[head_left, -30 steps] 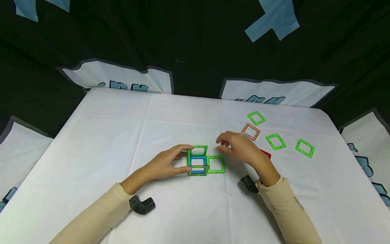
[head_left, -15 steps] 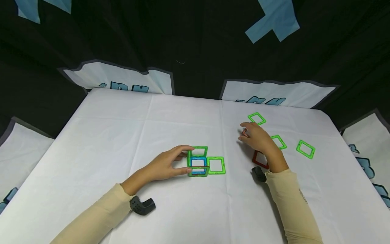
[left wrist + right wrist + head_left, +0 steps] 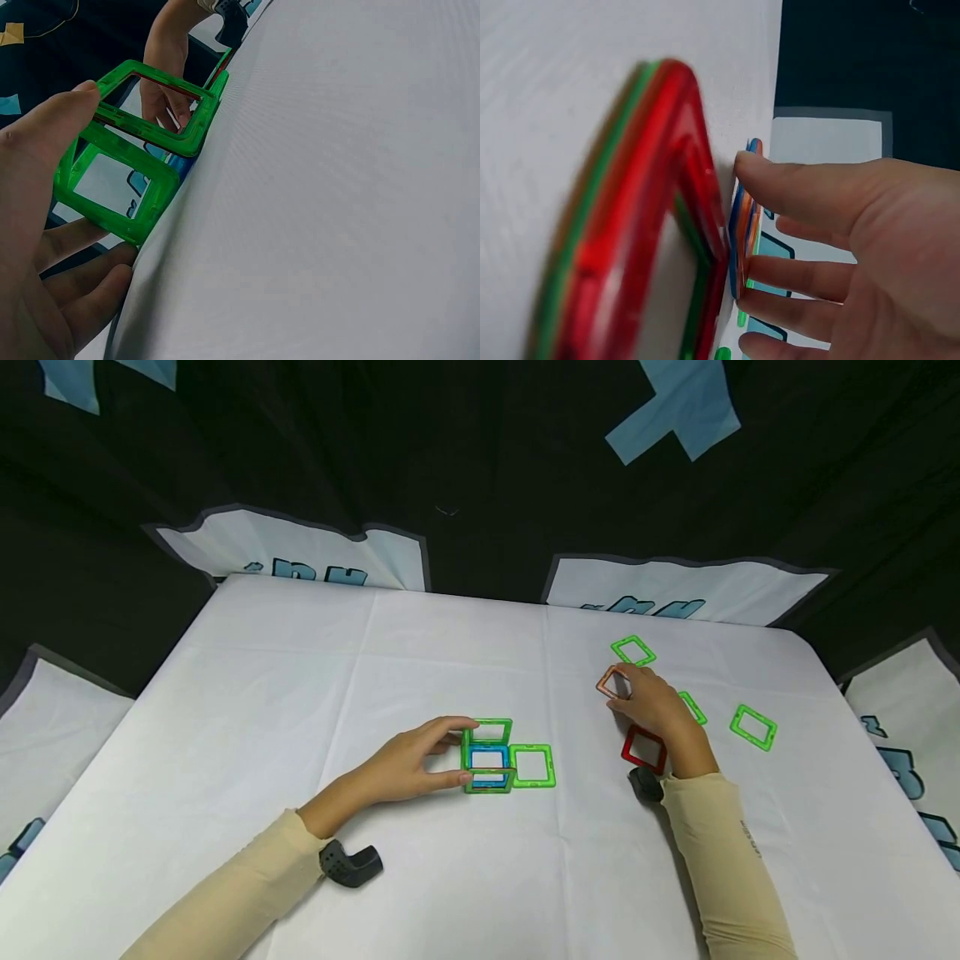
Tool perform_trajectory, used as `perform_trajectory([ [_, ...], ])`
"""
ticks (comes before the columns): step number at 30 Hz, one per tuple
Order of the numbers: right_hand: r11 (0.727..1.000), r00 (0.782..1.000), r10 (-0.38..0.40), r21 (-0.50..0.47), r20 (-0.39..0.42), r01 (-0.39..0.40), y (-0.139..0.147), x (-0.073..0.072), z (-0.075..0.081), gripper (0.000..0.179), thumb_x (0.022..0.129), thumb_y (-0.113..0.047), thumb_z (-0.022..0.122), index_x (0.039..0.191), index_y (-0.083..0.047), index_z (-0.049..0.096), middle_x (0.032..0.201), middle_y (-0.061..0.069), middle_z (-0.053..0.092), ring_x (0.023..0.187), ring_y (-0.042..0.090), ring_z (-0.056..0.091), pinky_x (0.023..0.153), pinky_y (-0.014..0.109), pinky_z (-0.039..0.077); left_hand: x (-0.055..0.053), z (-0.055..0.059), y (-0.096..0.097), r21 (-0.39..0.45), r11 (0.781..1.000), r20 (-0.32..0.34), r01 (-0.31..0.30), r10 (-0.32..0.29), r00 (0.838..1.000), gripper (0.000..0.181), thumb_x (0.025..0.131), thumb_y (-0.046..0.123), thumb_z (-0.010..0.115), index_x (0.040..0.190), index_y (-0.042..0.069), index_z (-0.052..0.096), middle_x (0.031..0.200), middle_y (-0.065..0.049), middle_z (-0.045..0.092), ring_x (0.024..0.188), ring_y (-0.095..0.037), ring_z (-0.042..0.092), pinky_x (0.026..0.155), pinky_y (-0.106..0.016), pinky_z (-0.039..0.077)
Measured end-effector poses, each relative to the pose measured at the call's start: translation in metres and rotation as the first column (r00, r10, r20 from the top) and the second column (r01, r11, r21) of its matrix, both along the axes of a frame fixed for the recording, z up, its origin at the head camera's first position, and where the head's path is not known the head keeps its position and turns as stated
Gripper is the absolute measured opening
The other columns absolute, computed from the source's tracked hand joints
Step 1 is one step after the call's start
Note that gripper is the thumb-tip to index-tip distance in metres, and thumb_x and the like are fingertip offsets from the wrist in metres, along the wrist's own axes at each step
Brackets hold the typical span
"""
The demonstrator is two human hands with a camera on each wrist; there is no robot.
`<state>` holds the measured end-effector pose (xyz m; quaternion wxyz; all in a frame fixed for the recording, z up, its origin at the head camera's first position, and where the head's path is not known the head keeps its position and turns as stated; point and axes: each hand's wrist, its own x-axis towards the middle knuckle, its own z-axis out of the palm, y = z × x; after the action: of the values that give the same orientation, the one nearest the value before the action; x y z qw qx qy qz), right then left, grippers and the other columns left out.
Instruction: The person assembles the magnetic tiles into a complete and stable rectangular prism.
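1. The fingers (image 3: pixel 452 723) of your left hand (image 3: pixel 401 766) are bent round a small open box (image 3: pixel 135 154), thumb gripping one wall.
2. Your right hand (image 3: pixel 654 702) pinches an orange frame (image 3: pixel 604 677) between thumb and fingertips, well right of the box.
3. The box has green walls around a blue frame (image 3: pixel 489 748) as its floor.
4. Your right hand partly covers a green frame (image 3: pixel 693 708).
5. The red frame (image 3: pixel 628 742) looks blurred close up; you can't count the orange stack's layers.
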<state>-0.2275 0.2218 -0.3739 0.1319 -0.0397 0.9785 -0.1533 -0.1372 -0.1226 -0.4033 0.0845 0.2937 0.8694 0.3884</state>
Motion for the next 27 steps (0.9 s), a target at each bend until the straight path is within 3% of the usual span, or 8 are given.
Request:
perform_trajectory([
  [7,1.0,1.0,0.012,-0.001,-0.019,-0.012,-0.0006,-0.0011,0.0005,0.055,0.085,-0.015,0.063,0.134,-0.005,0.041,0.132,0.026,0.043,0.119,0.04,0.042,0.095,0.058,0.041,0.0003,0.0017,0.0,0.008,1.0,0.009,-0.001,0.001,1.0,0.064,0.081,0.046,0.064,0.135,0.026,0.036,0.132,0.001,0.048,0.115,-0.014,0.053,0.096,-0.028,0.047],
  [27,0.999,1.0,-0.004,0.044,0.016,0.003,-0.0077,0.0027,0.0032,0.058,0.085,-0.019,0.064,0.136,-0.006,0.04,0.131,0.025,0.044,0.114,0.038,0.044,0.093,0.058,0.042,0.0006,-0.0001,-0.0008,0.008,1.0,0.008,-0.005,0.005,1.0,0.064,0.08,0.047,0.065,0.134,0.027,0.037,0.131,0.002,0.049,0.114,-0.013,0.053,0.096,-0.027,0.047],
])
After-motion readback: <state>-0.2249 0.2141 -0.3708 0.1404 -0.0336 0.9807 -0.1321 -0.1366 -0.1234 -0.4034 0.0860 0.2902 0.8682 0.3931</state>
